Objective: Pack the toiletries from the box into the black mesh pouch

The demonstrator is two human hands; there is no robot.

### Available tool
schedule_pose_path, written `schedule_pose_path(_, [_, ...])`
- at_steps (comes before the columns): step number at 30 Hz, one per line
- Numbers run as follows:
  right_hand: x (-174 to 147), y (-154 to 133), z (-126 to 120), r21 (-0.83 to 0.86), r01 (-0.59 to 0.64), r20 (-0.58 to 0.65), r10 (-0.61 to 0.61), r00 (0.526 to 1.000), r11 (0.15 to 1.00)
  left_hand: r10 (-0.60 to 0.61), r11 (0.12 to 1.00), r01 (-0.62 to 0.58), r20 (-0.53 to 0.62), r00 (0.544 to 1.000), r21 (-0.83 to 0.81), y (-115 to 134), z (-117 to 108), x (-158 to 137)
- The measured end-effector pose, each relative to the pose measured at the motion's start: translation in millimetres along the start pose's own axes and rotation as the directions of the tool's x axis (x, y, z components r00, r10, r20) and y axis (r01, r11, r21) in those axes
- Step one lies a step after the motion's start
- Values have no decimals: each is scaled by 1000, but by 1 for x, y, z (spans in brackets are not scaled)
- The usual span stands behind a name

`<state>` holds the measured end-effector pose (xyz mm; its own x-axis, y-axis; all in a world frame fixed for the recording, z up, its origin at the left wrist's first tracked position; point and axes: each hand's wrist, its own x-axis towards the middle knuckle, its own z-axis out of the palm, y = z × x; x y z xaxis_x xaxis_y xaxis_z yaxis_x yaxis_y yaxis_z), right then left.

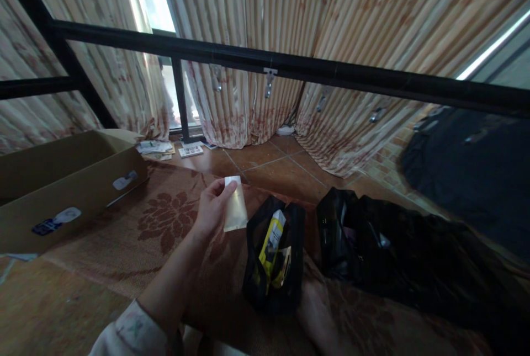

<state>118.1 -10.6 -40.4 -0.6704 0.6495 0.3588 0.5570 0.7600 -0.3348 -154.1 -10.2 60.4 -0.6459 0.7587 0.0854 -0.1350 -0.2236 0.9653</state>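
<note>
My left hand (210,207) pinches a small pale gold packet (236,212) by its white upper end, thumb on the near face. Just right of the packet is an open black bag (296,251), its mouth facing me. Inside the bag lie a yellow and white slim pack (272,243) and a dark and gold item (284,266), partly hidden. My right hand (313,303) is at the bag's right side and supports it; most of its fingers are hidden behind the bag.
A cardboard box (66,201) stands at the left on a brown patterned mat (168,218). A large black plastic bag (397,256) lies at the right. Papers (155,148) rest on the tiles. A black metal rail (232,53) with clips (269,83) crosses before the curtains (265,8).
</note>
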Motion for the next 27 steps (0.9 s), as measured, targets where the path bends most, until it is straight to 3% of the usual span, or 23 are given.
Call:
schedule_pose_path(6, [0, -1, -1, -14, -10, 14, 10, 1000, 1000, -107, 993, 107, 4, 994, -42, -4, -2, 0])
schedule_pose_path(13, [2, -5, -7, 27, -6, 29, 5, 1000, 1000, -125, 991, 127, 48, 991, -31, -5, -1, 0])
schedule_pose_path(27, [1, -2, -3, 31, 15, -36, -14, 999, 999, -177, 983, 177, 10, 984, -56, 2, 4, -4])
